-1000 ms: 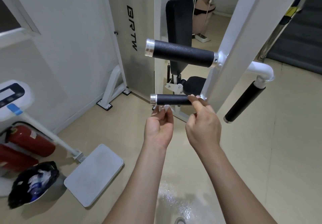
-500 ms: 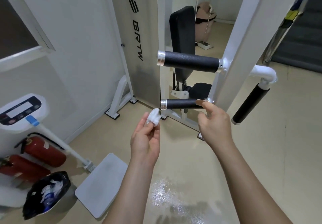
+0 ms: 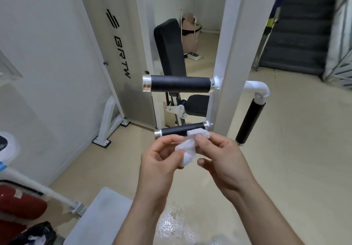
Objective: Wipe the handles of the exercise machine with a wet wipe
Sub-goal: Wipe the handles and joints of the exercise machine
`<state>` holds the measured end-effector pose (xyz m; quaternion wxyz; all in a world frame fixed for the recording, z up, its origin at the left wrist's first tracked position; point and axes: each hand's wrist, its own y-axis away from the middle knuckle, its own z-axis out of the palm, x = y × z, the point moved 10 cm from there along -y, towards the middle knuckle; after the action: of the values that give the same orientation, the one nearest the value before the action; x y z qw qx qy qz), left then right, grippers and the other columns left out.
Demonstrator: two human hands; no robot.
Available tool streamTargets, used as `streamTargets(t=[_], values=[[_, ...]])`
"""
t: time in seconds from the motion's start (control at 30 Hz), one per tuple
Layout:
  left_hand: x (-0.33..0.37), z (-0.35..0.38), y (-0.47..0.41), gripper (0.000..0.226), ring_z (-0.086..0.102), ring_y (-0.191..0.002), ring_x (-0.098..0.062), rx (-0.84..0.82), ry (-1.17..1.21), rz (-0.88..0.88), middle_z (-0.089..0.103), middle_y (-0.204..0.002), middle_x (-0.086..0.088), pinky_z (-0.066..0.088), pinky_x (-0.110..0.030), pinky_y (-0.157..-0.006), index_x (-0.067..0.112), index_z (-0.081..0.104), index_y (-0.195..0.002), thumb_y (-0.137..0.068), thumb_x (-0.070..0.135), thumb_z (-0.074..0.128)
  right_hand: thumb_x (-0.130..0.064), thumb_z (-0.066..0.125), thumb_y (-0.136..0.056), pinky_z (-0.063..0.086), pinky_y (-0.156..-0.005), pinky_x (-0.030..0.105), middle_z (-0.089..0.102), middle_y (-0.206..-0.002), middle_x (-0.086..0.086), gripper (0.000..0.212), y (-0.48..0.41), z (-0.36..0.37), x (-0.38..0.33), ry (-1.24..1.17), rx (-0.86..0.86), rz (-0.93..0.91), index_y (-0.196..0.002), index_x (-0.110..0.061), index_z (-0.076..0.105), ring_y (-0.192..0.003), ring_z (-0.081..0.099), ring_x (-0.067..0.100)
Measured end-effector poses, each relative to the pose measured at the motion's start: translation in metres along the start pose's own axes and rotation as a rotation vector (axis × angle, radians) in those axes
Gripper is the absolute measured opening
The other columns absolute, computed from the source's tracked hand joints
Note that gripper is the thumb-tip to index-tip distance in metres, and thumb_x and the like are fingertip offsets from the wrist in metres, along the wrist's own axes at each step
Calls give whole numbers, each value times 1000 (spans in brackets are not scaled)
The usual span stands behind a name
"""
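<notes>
Item: wet wipe (image 3: 187,149), white, crumpled, held between both hands in front of the lower handle (image 3: 181,131); its upper edge overlaps the handle's right end in view, contact not determinable. Left hand (image 3: 162,161): thumb and fingertips pinching the wipe's left side. Right hand (image 3: 221,159): thumb and forefinger gripping the wipe's upper right part. Lower handle: short black grip with silver caps, horizontal, fixed to the white upright post (image 3: 226,63). Upper handle (image 3: 179,83): longer black grip, same post, above the lower one, untouched. Side handle (image 3: 249,119): black, hanging tilted from a white elbow tube to the right of the post. Behind: black back pad (image 3: 169,46) and seat. Floor (image 3: 285,149): beige, a wet sheen below the forearms. Lower left: red fire extinguisher (image 3: 19,204), white platform (image 3: 99,218).
</notes>
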<state>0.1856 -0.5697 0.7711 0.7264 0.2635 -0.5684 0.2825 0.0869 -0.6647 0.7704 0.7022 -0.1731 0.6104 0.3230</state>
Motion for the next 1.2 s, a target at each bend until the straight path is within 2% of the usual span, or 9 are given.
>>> streamTargets(t=[0.2, 0.33, 0.43, 0.57, 0.7, 0.83, 1.0, 1.1, 1.2], values=[[-12, 81, 17, 29, 39, -57, -11, -363, -103, -85, 55, -64, -3, 32, -18, -52, 24, 74, -88, -71, 13, 54, -17, 61, -86, 36, -45, 16, 58, -69, -2, 11, 13, -71, -8, -358, 139, 92, -80, -15, 68, -59, 50, 8], [-20, 133, 27, 23, 49, -58, -10, -566, -244, -78, 63, -66, -1, 40, -16, -57, 29, 73, -93, -78, 18, 60, -18, 67, -82, 31, -48, 19, 47, -60, -5, 16, 17, -128, -31, -174, 224, -13, -66, -16, 69, -53, 37, 10], [-25, 181, 35, 22, 58, -58, -14, -696, -209, -133, 67, -65, -4, 45, -19, -59, 27, 74, -93, -78, 14, 63, -25, 69, -71, 31, -43, 17, 42, -61, -1, 15, 16, -167, -44, -141, 183, -6, -70, -10, 68, -49, 33, 9], [-30, 250, 21, 18, 58, -58, -13, -611, -287, -49, 68, -67, -3, 44, -19, -60, 13, 73, -92, -83, 19, 59, -27, 65, -80, 25, -43, 17, 36, -57, 1, 24, 8, -248, -60, -87, 167, 2, -76, -3, 63, -49, 26, 12], [-55, 319, 2, 18, 61, -84, -1, -403, -573, 106, 70, -88, 20, 42, -18, -75, 36, 69, -93, -90, 34, 51, -36, 63, -85, 31, -48, 18, 46, -62, 6, 32, 2, -343, -86, 98, 208, -52, -69, -9, 63, -53, 39, 11], [-74, 407, 5, 31, 62, -98, -2, -469, -521, 122, 70, -96, 18, 46, -30, -90, 35, 66, -95, -74, 57, 60, -32, 66, -85, 36, -49, 12, 47, -59, 5, 41, -5, -394, -110, 204, 176, -112, -57, -3, 58, -54, 44, 9], [-89, 466, -34, 20, 63, -73, -14, -378, -504, 107, 71, -77, -1, 51, -41, -73, 24, 71, -80, -76, 42, 63, -23, 75, -78, 39, -49, 19, 64, -59, 5, 29, -44, -433, -116, 130, 78, -42, -65, 0, 64, -51, 54, 15], [-99, 497, -71, 17, 59, -69, -11, -463, -372, 40, 70, -73, -7, 46, -30, -67, 12, 73, -76, -88, 22, 65, -23, 74, -79, 39, -50, 23, 67, -69, 6, 34, -82, -461, -114, 95, 58, 19, -81, 7, 60, -57, 57, 17], [-106, 520, -123, 23, 61, -71, -16, -453, -253, -7, 66, -71, -15, 47, -27, -73, -1, 69, -74, -89, 15, 62, -18, 75, -78, 40, -47, 18, 69, -73, 8, 23, -128, -488, -117, 52, 62, 45, -84, -5, 58, -62, 64, 20]])
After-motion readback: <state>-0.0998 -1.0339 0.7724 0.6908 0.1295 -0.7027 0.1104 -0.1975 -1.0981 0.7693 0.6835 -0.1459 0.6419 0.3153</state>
